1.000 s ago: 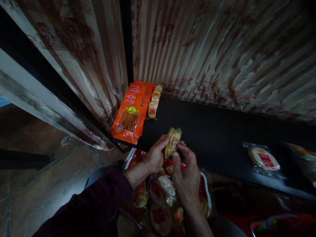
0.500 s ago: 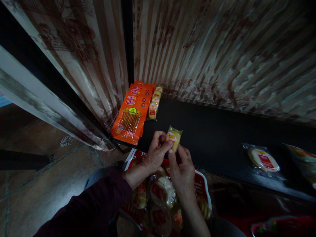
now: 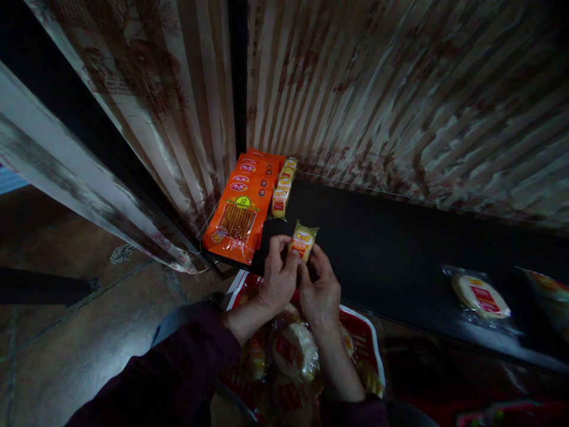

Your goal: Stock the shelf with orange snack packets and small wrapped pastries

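Note:
Between both hands is a small yellow snack packet [image 3: 303, 239] in clear wrapping with a red and yellow label. My left hand [image 3: 280, 274] pinches its left side, thumb on the front. My right hand [image 3: 320, 292] grips the packet's lower right edge. Just beyond, a row of similar yellow packets [image 3: 280, 198] lies on the black shelf [image 3: 377, 243]. Left of that row, overlapping orange snack bags [image 3: 237, 220] are laid out. Below my wrists stands a red basket with a white rim [image 3: 371, 332], holding round wrapped pastries [image 3: 294, 351] and other packets.
A round wrapped pastry [image 3: 482, 296] lies on the shelf at the right, with another package [image 3: 549, 290] past it. Patterned curtains [image 3: 377, 89] hang behind the shelf and at the left. A dark post [image 3: 239, 77] stands at the corner.
Both hands and the packet have shifted slightly left. The packet is now more upright with its label facing me, and my right-hand fingers have moved along its side.

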The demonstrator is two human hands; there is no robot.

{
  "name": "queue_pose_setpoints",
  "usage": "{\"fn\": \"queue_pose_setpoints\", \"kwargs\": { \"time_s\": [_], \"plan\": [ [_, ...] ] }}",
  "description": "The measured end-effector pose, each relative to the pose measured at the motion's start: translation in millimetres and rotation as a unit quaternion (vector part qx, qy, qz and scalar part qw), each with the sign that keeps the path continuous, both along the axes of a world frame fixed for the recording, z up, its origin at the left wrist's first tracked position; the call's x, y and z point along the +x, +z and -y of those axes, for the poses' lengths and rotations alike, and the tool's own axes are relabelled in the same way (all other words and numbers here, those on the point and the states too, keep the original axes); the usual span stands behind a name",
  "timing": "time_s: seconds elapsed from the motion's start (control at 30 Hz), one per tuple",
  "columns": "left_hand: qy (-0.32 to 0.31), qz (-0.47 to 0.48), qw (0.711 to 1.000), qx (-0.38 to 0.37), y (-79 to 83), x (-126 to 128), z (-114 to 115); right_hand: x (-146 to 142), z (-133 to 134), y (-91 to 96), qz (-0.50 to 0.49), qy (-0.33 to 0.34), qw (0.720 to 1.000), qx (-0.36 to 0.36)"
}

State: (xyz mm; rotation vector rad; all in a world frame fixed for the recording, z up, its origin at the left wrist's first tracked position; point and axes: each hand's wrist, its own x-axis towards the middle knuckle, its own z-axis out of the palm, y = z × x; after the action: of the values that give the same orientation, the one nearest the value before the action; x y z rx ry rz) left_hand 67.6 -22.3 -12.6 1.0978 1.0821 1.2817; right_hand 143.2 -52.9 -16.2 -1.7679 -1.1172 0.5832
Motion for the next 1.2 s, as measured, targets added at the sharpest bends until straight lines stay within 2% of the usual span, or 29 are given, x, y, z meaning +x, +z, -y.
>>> {"fn": "queue_pose_setpoints", "kwargs": {
  "time_s": [0.23,0.43,0.57,0.77,1.2],
  "plan": [
    [0.017,-0.033,0.999,0.0,1.9,-2,0,-4,-6,-0.4,0.021,0.011,1.0,0.017],
    [0.058,-0.11,0.99,0.066,4.8,-3,0,-3,-17,0.0,0.008,0.037,0.999,0.019],
    [0.062,-0.134,0.986,0.075,4.8,-3,-2,-4,-27,-0.2,0.006,0.05,0.998,0.025],
    [0.062,-0.132,0.985,0.088,6.2,-3,-5,-6,-36,1.1,0.015,0.07,0.997,0.042],
    [0.063,-0.095,0.992,0.057,7.6,-2,-14,-6,-52,1.9,0.029,0.096,0.993,0.059]
  ]
}}
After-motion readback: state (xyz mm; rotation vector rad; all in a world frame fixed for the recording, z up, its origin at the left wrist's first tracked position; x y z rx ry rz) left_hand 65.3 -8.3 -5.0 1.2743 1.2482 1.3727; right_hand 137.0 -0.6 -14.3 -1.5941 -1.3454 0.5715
